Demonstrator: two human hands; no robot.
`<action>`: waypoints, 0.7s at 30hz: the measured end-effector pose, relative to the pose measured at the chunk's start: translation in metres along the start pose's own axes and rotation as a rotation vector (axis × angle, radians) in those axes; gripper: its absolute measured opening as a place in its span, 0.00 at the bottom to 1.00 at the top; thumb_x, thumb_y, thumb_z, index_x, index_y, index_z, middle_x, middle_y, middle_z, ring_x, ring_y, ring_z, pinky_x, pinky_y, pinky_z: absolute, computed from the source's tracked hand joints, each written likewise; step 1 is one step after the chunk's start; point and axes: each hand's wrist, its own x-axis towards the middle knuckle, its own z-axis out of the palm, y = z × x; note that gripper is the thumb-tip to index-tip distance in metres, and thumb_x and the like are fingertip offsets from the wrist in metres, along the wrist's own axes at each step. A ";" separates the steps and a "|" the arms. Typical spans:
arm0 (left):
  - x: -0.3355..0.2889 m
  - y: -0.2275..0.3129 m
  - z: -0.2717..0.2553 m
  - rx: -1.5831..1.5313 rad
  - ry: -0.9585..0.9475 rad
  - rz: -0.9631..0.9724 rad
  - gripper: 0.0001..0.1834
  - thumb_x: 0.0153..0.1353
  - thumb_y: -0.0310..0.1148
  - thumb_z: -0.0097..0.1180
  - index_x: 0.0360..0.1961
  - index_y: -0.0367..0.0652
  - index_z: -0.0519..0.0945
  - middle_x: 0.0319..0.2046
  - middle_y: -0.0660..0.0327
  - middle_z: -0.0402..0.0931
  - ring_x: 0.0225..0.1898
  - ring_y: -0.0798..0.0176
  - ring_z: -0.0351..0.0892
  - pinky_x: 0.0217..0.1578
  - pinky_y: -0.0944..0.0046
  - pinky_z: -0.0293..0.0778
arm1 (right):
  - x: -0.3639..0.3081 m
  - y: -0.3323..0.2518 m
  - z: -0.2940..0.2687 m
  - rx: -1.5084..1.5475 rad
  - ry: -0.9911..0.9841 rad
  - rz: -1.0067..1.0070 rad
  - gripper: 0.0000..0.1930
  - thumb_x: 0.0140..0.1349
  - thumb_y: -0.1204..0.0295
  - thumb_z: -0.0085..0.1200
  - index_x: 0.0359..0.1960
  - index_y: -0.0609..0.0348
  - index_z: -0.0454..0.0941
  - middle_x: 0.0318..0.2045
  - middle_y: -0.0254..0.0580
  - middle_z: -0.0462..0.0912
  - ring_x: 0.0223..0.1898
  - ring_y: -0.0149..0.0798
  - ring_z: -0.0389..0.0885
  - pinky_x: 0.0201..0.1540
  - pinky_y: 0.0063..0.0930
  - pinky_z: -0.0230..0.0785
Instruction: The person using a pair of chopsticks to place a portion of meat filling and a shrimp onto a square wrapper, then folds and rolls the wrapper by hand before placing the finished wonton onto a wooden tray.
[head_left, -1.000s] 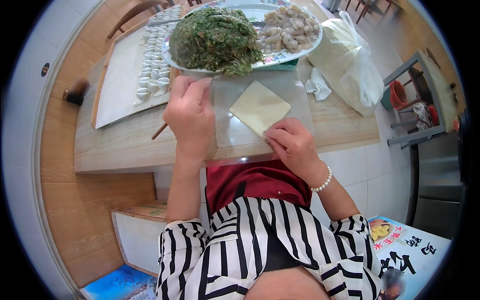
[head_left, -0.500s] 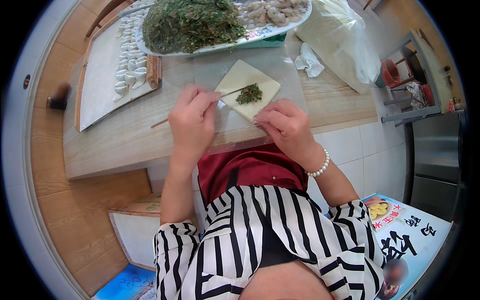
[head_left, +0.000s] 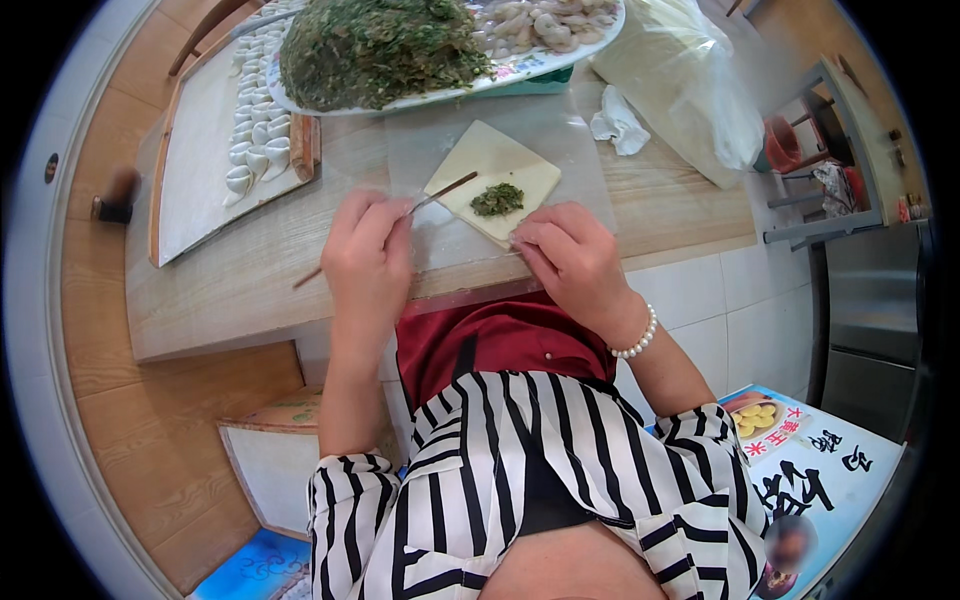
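Note:
My left hand (head_left: pixel 370 240) is closed around a thin brown filling stick (head_left: pixel 446 191). The stick's darker tip hangs over the left part of a pale, square stack of wonton wrappers (head_left: pixel 480 147), apart from the filling. A small mound of chopped green filling (head_left: pixel 498 199) lies on the top wrapper, toward its near corner. With bent fingers, my right hand (head_left: pixel 575 245) pinches that near corner. Beyond the wrappers, a large patterned plate (head_left: pixel 520 78) carries a big heap of green filling (head_left: pixel 380 55) and peeled shrimp (head_left: pixel 550 25).
At the left, a wood-edged tray (head_left: pixel 195 170) holds rows of folded wontons (head_left: pixel 255 130). A crumpled white tissue (head_left: pixel 619 122) and a bulky plastic bag (head_left: pixel 690 90) lie to the right. The table's near edge (head_left: pixel 240 335) runs close to my body.
My left hand has drawn back slightly to the left, lifting the stick's tip off the filling. The mound now sits alone on the wrapper. My right hand has barely moved.

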 end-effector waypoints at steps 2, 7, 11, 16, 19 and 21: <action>-0.015 0.009 -0.007 0.053 0.001 -0.029 0.06 0.56 0.16 0.61 0.34 0.36 0.83 0.33 0.53 0.76 0.33 0.49 0.79 0.33 0.56 0.74 | -0.001 0.001 0.000 -0.006 0.008 -0.005 0.07 0.55 0.80 0.64 0.35 0.61 0.79 0.35 0.43 0.81 0.38 0.47 0.80 0.42 0.37 0.77; -0.038 0.007 0.008 0.112 0.008 -0.002 0.07 0.57 0.16 0.61 0.36 0.35 0.82 0.33 0.53 0.76 0.32 0.51 0.78 0.33 0.58 0.74 | 0.000 -0.001 0.001 -0.019 -0.005 -0.012 0.08 0.55 0.80 0.64 0.35 0.60 0.79 0.36 0.42 0.80 0.39 0.47 0.80 0.42 0.37 0.77; -0.025 0.005 0.018 0.149 0.031 0.037 0.06 0.58 0.16 0.60 0.36 0.35 0.81 0.33 0.52 0.76 0.32 0.49 0.78 0.34 0.57 0.74 | 0.001 -0.001 0.000 -0.030 -0.016 -0.017 0.08 0.54 0.80 0.65 0.35 0.60 0.79 0.36 0.42 0.80 0.39 0.47 0.80 0.42 0.36 0.77; -0.007 -0.004 0.024 0.180 -0.010 0.151 0.06 0.58 0.16 0.59 0.35 0.36 0.80 0.34 0.52 0.77 0.33 0.47 0.78 0.34 0.55 0.75 | 0.001 -0.001 0.001 -0.023 0.002 -0.018 0.08 0.54 0.79 0.65 0.35 0.60 0.79 0.36 0.42 0.80 0.39 0.46 0.80 0.43 0.36 0.77; 0.005 -0.007 0.027 0.202 -0.021 0.199 0.06 0.58 0.16 0.60 0.35 0.35 0.80 0.34 0.52 0.77 0.34 0.46 0.79 0.34 0.55 0.75 | 0.000 -0.001 0.001 -0.023 0.001 -0.020 0.08 0.54 0.79 0.65 0.35 0.60 0.79 0.36 0.42 0.80 0.38 0.46 0.80 0.42 0.36 0.76; 0.011 -0.008 0.028 0.165 -0.007 0.202 0.06 0.57 0.17 0.60 0.34 0.36 0.80 0.34 0.52 0.77 0.35 0.46 0.79 0.35 0.54 0.75 | 0.000 -0.001 0.001 -0.024 -0.001 -0.022 0.08 0.54 0.80 0.65 0.35 0.60 0.79 0.36 0.41 0.80 0.38 0.46 0.79 0.42 0.36 0.76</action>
